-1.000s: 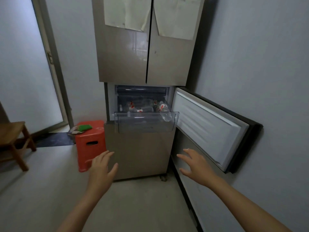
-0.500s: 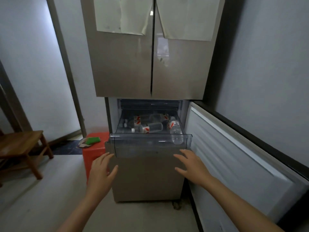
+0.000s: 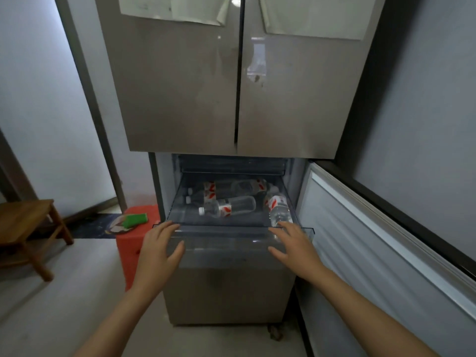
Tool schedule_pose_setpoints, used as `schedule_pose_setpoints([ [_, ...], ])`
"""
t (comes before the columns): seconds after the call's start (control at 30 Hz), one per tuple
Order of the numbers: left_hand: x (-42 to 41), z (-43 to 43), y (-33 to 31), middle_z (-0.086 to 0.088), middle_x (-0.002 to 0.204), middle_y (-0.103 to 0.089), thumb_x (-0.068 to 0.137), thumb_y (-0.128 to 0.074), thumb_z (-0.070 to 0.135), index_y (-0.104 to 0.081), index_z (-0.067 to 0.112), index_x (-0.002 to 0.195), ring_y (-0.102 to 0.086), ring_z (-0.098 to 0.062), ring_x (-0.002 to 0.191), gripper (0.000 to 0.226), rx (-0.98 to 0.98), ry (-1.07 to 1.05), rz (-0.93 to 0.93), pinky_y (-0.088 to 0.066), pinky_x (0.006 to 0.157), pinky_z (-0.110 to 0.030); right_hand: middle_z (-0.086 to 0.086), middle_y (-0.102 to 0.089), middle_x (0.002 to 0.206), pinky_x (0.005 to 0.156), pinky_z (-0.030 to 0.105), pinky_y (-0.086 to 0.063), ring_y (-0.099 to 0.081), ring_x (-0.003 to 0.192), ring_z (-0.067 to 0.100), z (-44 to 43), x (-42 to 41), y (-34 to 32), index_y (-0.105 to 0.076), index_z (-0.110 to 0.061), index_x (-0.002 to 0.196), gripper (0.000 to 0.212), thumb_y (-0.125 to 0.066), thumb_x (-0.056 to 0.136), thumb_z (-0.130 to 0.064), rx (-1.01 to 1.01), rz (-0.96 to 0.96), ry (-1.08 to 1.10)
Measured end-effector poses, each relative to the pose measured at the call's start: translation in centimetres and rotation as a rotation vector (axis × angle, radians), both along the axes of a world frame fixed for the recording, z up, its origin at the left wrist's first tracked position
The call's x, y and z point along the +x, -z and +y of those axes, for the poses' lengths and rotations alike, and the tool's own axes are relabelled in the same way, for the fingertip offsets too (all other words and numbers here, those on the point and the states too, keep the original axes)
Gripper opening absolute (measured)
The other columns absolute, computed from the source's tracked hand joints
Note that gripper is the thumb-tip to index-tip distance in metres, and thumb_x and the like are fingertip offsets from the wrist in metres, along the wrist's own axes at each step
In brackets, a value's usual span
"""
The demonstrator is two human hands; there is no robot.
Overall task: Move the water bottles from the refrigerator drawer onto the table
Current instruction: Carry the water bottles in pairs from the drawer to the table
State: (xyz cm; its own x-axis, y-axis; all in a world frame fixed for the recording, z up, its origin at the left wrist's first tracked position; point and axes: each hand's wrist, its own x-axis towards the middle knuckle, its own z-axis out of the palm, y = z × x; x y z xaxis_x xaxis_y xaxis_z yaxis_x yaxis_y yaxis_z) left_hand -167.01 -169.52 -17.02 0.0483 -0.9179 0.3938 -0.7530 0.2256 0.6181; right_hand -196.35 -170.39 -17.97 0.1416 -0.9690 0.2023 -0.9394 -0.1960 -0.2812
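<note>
Bottles (image 3: 226, 208) lie in the clear fridge drawer (image 3: 226, 244); left hand (image 3: 159, 247) and right hand (image 3: 293, 243), fingers spread, at its front rim; orange stool (image 3: 128, 253) beside on grey floor (image 3: 51, 305)

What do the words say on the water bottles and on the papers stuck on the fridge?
No words can be read here.
Labels on the water bottles: red marks on white, with lettering too blurred to read.
Papers on the fridge doors: only faint marks, nothing readable.

Glossy refrigerator (image 3: 180, 86), clear plastic drawer (image 3: 226, 243)
</note>
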Motion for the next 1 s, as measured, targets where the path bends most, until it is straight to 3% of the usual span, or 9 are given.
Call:
schedule_pose_setpoints([
  [0.13, -1.0, -7.2, 0.0, -0.009, 0.136, -0.045, 0.086, -0.06, 0.015, -0.052, 0.01, 0.124, -0.035, -0.022, 0.129, 0.04, -0.028, 0.097, 0.012, -0.023, 0.104, -0.03, 0.003, -0.03, 0.147, 0.108, 0.033, -0.027, -0.027, 0.134, 0.02, -5.0, -0.4, -0.6, -0.038, -0.024, 0.138, 0.052, -0.053, 0.089, -0.037, -0.01, 0.038, 0.066],
  [0.4, -2.5, -21.0, 0.9, -0.006, 0.139, -0.042, 0.088, -0.056, 0.021, -0.051, 0.01, 0.126, -0.028, -0.021, 0.132, 0.04, 0.057, 0.244, -0.06, -0.026, 0.107, -0.033, 0.003, -0.031, 0.146, 0.106, 0.029, -0.028, -0.028, 0.133, 0.02, -14.8, -0.6, -0.7, -0.039, -0.024, 0.137, 0.052, -0.052, 0.089, -0.039, 0.04, 0.083, 0.225],
  [0.63, -4.2, -26.1, 3.6, -0.004, 0.141, -0.039, 0.087, -0.044, 0.036, -0.045, 0.014, 0.131, -0.031, -0.023, 0.128, 0.049, 0.208, 0.346, -0.298, -0.03, 0.103, -0.032, 0.004, -0.026, 0.148, 0.107, 0.031, -0.027, -0.026, 0.133, 0.023, -18.0, -0.3, 1.3, -0.036, -0.025, 0.138, 0.053, -0.051, 0.089, -0.039, 0.151, 0.11, 0.295],
  [0.73, -5.1, -27.9, 4.2, -0.004, 0.14, -0.04, 0.088, -0.049, 0.032, -0.044, 0.015, 0.13, -0.033, -0.024, 0.127, 0.046, 0.252, 0.365, -0.371, -0.032, 0.102, -0.033, 0.004, -0.027, 0.148, 0.105, 0.032, -0.03, -0.028, 0.132, 0.024, -19.7, -0.6, 1.5, -0.037, -0.024, 0.136, 0.052, -0.052, 0.089, -0.039, 0.178, 0.11, 0.328],
  [1.0, -5.6, -30.9, 6.9, -0.007, 0.143, -0.037, 0.089, -0.049, 0.034, -0.041, 0.016, 0.132, -0.035, -0.028, 0.126, 0.048, 0.438, 0.353, -0.429, -0.034, 0.102, -0.038, 0.011, -0.026, 0.148, 0.101, 0.039, -0.035, -0.03, 0.13, 0.031, -23.4, -1.6, 3.1, -0.026, -0.022, 0.142, 0.061, -0.05, 0.089, -0.039, 0.287, 0.149, 0.392],
])
